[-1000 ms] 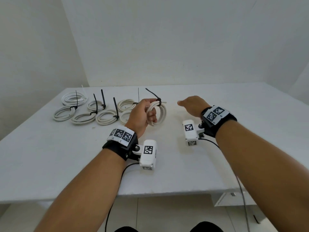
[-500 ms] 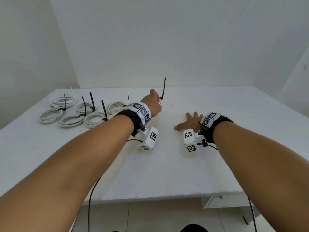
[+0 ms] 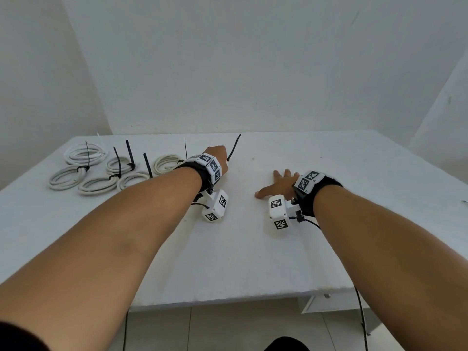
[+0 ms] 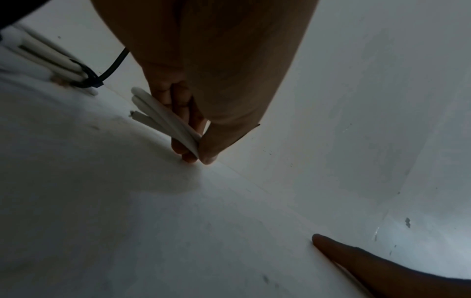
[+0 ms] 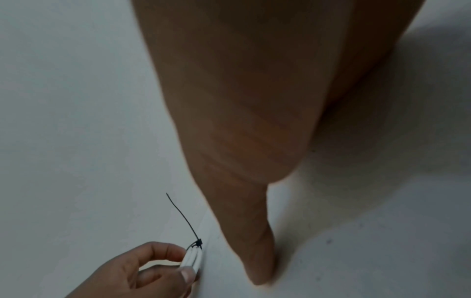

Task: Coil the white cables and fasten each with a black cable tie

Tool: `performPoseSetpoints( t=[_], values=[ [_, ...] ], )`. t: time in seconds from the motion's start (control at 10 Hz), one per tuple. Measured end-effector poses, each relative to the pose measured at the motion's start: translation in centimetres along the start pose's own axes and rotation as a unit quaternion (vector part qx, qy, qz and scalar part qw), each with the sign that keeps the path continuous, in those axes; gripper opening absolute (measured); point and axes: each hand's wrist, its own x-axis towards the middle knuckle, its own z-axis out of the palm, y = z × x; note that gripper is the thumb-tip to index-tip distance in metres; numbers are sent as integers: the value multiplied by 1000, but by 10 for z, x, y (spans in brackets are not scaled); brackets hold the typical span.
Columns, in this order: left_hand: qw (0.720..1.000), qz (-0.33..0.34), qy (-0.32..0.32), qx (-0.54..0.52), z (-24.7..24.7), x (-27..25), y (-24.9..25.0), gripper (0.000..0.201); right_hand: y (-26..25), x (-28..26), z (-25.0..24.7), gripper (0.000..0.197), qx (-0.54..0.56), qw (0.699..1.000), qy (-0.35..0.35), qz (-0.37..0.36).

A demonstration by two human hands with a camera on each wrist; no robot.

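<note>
Since a second ago, both hands are sitting lower and farther out: the left hand point(image 3: 217, 158) is reaching to the far middle of the surface point(image 3: 243, 254) with the coil point(image 4: 163, 119), and the right hand point(image 3: 278, 184) is lying flat where it was hovering before. The left hand is pinching the coil between thumb and fingers point(image 4: 182, 104), holding it on edge with its fingertips down at the surface. Its tie point(image 5: 184, 219) is already wrapped round the strands, and the tie's loose tail is sticking up and to the far right. The right hand is released, its fingers spread and straight, pressing on the surface just to the right of the left hand, not touching the coil.

Finished coils point(image 3: 83, 171) are lying in a cluster at the far left, each one bound, their black tails standing up. The closest of them, a pale coil point(image 3: 166, 163), is sitting just left of the left wrist, partly hidden behind it. Between the two hands a bare strip of surface is showing. Right of the right hand the surface is running open to its right edge, and the near half is lying bare under both forearms to the near edge. Walls are closing in the far edge and the left side.
</note>
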Motion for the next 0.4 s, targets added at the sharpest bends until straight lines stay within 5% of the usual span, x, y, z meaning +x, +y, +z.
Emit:
performPoseSetpoints(
  t=[0.4],
  values=[
    [997, -17, 21, -71, -9, -5, 5, 18, 0, 3, 2, 110, 24, 1000, 2, 4]
  ],
)
